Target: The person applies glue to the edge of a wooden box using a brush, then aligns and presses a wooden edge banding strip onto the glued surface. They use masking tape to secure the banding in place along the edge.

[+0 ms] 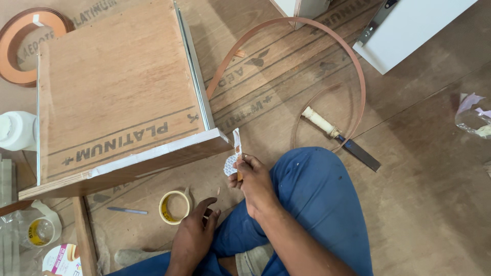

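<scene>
My right hand (254,183) is closed on the end of a brown edge-banding strip (307,23), pinching a crumpled white backing paper (232,162) beside the corner of a plywood box (117,97). The strip loops away across the floor in a wide arc. My left hand (193,236) rests low near my blue-trousered knee, fingers loosely spread and holding nothing, just right of a yellow tape roll (174,207).
A chisel with a white handle (338,137) lies inside the strip's loop. A coil of edge banding (28,43) sits top left, a white bottle (16,131) at left, tape rolls (41,231) bottom left, a pencil (127,210), white panels (409,28) top right.
</scene>
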